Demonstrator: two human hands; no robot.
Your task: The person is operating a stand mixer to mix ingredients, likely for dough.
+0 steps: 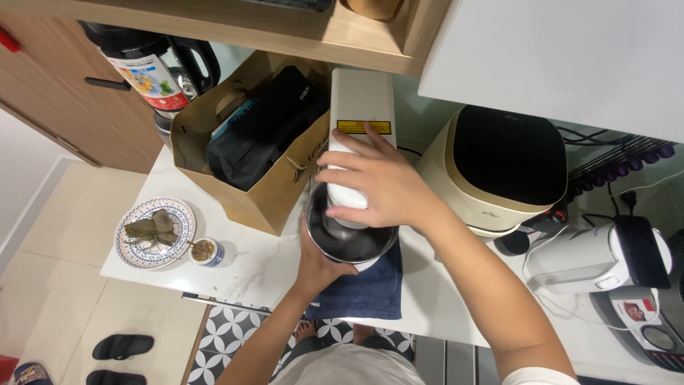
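Stand mixer (362, 107) standing on a dark blue towel (367, 292) at the counter (249, 267) edge: the right hand (377, 187) is clasping its white head, the left hand (320, 267) is cupping the steel bowl (349, 239), both likely rigid, heavy and smooth.

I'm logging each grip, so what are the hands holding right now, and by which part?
The right hand grips the front of the white stand mixer head. The left hand cups the near outer side of the steel mixing bowl beneath it.
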